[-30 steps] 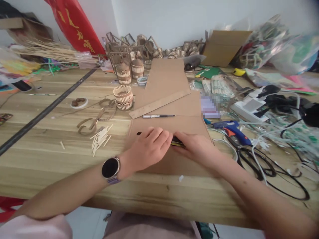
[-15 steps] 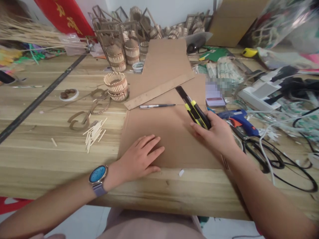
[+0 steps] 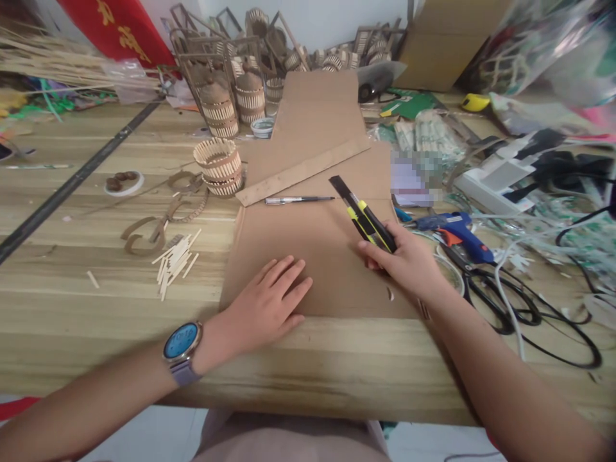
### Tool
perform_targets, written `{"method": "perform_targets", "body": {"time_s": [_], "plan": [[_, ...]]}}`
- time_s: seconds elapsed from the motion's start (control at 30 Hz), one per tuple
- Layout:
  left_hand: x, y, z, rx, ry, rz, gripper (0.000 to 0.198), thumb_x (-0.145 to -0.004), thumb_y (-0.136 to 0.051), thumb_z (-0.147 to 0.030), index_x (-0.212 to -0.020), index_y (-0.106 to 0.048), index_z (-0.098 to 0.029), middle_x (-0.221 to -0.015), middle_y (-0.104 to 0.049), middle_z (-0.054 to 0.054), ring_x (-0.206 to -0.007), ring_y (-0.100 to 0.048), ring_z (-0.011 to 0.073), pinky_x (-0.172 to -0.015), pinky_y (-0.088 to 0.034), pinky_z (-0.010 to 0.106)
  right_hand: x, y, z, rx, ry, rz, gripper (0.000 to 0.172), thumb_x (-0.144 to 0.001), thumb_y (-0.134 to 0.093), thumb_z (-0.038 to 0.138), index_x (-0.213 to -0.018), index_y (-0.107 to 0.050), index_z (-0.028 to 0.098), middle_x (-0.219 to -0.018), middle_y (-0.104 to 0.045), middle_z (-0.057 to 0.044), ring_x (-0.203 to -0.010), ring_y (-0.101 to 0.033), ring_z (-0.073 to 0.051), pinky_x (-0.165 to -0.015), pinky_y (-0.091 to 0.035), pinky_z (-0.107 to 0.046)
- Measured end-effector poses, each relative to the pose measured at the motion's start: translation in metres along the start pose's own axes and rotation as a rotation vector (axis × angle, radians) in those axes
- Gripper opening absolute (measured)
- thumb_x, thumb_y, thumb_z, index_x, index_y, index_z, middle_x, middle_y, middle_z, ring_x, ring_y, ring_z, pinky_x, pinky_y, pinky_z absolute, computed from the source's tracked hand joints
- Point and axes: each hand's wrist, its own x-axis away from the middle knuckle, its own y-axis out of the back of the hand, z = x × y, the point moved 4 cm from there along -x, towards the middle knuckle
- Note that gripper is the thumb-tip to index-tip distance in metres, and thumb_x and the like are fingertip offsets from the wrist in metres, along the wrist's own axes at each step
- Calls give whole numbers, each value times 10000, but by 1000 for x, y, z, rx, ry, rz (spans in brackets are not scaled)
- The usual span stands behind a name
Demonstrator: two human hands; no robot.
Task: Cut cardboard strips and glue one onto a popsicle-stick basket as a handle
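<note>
My right hand (image 3: pixel 409 256) grips a black and yellow utility knife (image 3: pixel 368 224), its dark blade pointing up and left above the cardboard. Fingers spread, my left hand (image 3: pixel 269 295) lies flat on the near left part of the brown cardboard sheet (image 3: pixel 322 250). Across the sheet, beyond both hands, a flat strip (image 3: pixel 305 172) lies slantwise. A pen (image 3: pixel 298 201) rests just below that strip. Left of the cardboard stands a small slatted basket (image 3: pixel 219 168), and a pile of thin wooden sticks (image 3: pixel 176 263) lies nearer to me.
A blue glue gun (image 3: pixel 457 232), black cords (image 3: pixel 510 301) and a white power strip (image 3: pixel 503 179) crowd the right side. Several slatted lanterns (image 3: pixel 216 106) stand at the back. A dish (image 3: pixel 124 183) with brown lumps sits at the left, near a long black bar (image 3: pixel 86 173).
My right hand has drawn the utility knife slightly toward me and left. A small white scrap near the cardboard's front edge now lies farther right, on the sheet. The view has shifted slightly.
</note>
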Motion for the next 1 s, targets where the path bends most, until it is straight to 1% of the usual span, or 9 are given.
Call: {"method": "perform_targets", "body": {"time_s": [0.13,0.23,0.3,0.37,0.5,0.6,0.7,0.83,1.0], "plan": [[0,6,-18,51,-71,1,518,-997,-508,-403,-1391,-508,-66,-1517,-437,236,-1436,-380,365,-1153,-366,531,0,-2,-2,-170,10,21,388,-837,-596,603,-895,-518,227,-599,-605,34,-484,-554,-135,-491,-391,-269],[1,16,-36,205,-234,-26,364,-1013,-484,-402,-1200,-643,-133,-1413,-575,150,-1350,-503,274,-1130,-422,428,0,-4,-4,-295,17,22,430,-855,-589,643,-916,-506,226,-670,-614,31,-502,-563,-116,-484,-399,-252],[0,20,-40,270,-257,-68,289,-1025,-464,-347,-1097,-677,-165,-1344,-630,108,-1286,-556,221,-1110,-445,376,0,-6,-6,-340,17,27,446,-865,-582,661,-932,-511,226,-684,-618,33,-510,-566,-109,-493,-413,-246],[-3,20,-34,217,-190,-111,273,-1009,-503,-323,-1157,-659,-154,-1357,-616,133,-1291,-549,252,-1097,-456,414,1,-7,-8,-370,22,28,452,-881,-559,673,-909,-520,224,-685,-625,31,-513,-568,-104,-508,-429,-243],[-13,11,-18,19,-109,-123,494,-905,-678,-423,-1288,-589,-125,-1404,-562,209,-1311,-518,374,-1050,-474,527,2,-6,-11,-424,-6,13,476,-887,-535,695,-883,-542,219,-674,-647,19,-528,-590,-109,-521,-444,-241],[-19,6,-14,-39,-132,-110,520,-862,-721,-472,-1251,-607,-147,-1359,-601,184,-1251,-565,348,-1020,-496,491,4,-7,-9,-606,-75,42,504,-805,-659,681,-1003,-532,236,-792,-709,-1,-624,-657,-143,-584,-514,-268],[-21,5,-15,-84,-143,-146,528,-818,-767,-481,-1199,-625,-144,-1289,-644,167,-1176,-602,330,-981,-516,461,7,-13,-6,-754,-159,127,519,-745,-726,666,-958,-502,249,-852,-718,8,-598,-644,-133,-551,-515,-266],[-19,1,-17,-103,-129,-235,516,-825,-763,-468,-1203,-618,-149,-1281,-651,149,-1166,-603,317,-997,-503,456,9,-19,-6,-727,-193,190,516,-779,-657,714,-823,-528,217,-648,-645,29,-468,-548,-99,-438,-396,-221],[-15,-4,-17,-103,-114,-241,429,-921,-649,-446,-1248,-600,-172,-1332,-625,129,-1221,-574,303,-1035,-476,460,10,-22,-4,-676,-213,224,594,-756,-611,783,-709,-538,195,-536,-577,34,-390,-489,-86,-417,-364,-224]]}}
